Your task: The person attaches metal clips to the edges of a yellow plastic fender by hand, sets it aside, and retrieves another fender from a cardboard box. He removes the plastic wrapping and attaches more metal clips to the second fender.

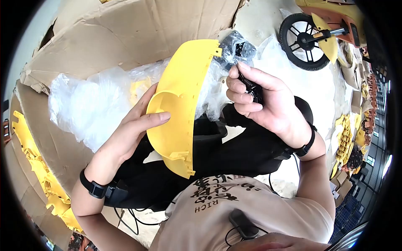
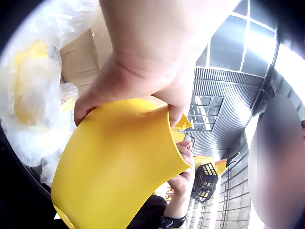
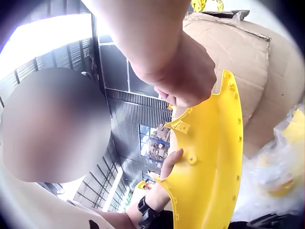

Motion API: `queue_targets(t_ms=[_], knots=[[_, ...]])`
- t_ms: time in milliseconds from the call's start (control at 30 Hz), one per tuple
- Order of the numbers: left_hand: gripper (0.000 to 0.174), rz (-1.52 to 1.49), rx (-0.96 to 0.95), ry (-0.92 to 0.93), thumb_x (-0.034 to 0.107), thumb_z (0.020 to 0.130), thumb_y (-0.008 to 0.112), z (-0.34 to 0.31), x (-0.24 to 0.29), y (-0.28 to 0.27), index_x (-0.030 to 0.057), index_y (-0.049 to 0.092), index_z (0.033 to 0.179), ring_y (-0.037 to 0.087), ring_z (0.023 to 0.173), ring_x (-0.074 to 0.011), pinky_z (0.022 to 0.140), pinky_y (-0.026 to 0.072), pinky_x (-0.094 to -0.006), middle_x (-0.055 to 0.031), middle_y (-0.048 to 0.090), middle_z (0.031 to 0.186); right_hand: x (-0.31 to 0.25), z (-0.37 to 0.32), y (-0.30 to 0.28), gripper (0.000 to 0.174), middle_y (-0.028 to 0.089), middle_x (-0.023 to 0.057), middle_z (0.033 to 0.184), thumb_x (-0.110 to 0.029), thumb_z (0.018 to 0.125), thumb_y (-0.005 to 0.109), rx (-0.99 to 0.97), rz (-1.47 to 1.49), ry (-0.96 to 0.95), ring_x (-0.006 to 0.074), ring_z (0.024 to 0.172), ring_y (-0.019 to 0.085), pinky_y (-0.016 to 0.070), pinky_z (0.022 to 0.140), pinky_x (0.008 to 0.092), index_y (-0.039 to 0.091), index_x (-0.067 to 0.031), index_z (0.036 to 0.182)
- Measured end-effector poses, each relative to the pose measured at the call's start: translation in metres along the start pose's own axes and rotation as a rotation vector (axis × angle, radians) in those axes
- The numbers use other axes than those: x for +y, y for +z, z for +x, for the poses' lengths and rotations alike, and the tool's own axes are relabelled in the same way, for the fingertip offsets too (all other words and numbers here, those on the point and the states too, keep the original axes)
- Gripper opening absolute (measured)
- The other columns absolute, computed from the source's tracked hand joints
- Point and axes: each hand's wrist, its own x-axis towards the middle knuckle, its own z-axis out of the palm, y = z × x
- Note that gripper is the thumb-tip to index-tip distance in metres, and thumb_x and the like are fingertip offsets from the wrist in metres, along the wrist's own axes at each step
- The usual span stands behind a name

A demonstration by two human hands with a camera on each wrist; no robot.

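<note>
My left hand [image 1: 136,125] grips a curved yellow plastic panel [image 1: 182,75] by its edge, with the thumb over a rounded cutout. The panel stands upright in front of my lap. Its smooth outer face fills much of the left wrist view, while small tabs and holes on its inner side [image 3: 217,152] show in the right wrist view. To the right of the panel, my right hand [image 1: 274,94] is raised, its fingers curled round several small black pieces [image 1: 253,88]. Their exact kind cannot be told. The right wrist view hides those pieces behind the hand.
Clear plastic wrapping [image 1: 88,104] lies behind the panel beside a large cardboard sheet [image 1: 138,37]. A bagged black item [image 1: 236,48] sits beyond my right hand. Farther right stands a wheel [image 1: 303,41] on a yellow and orange vehicle. More yellow panels [image 1: 37,161] lie at left.
</note>
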Motion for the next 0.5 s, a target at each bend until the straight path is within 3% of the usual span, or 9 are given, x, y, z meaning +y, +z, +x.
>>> queue_targets(t_ms=[200,400,500], knots=[[0.09,-0.006,0.023,-0.012,0.022,0.087,0.069,0.009,-0.012,-0.01,0.0023,0.014,0.156,0.038,0.139,-0.0225,0.115,0.0269,-0.0332,-0.0132,0.04,0.15,0.01,0.009,-0.007,0.029,0.054,0.0022,0.071,-0.026,0.097,0.062,-0.011,-0.211,0.004,0.0098,0.06,0.046,0.0324,0.049,0.0223,0.065,0.0014,0.105],[0.093,0.008,0.048,-0.045,0.024,0.085,0.069,0.012,-0.015,-0.021,0.0017,0.014,0.156,0.036,0.141,-0.0265,0.117,0.0245,-0.036,-0.0148,0.039,0.151,0.009,0.007,-0.009,0.027,0.058,0.0026,0.075,-0.027,0.095,0.064,0.054,-0.327,-0.032,0.0104,0.064,0.051,0.0346,0.051,0.0231,0.069,-0.0005,0.101],[0.094,-0.013,0.09,-0.087,0.024,0.083,0.069,0.013,-0.022,-0.027,0.0016,0.014,0.156,0.035,0.141,-0.028,0.117,0.024,-0.0373,-0.0163,0.037,0.151,0.013,0.007,-0.009,0.026,0.054,0.0032,0.07,-0.024,0.099,0.056,0.117,-0.359,-0.076,0.0099,0.056,0.045,0.0321,0.047,0.0216,0.064,0.0005,0.102]])
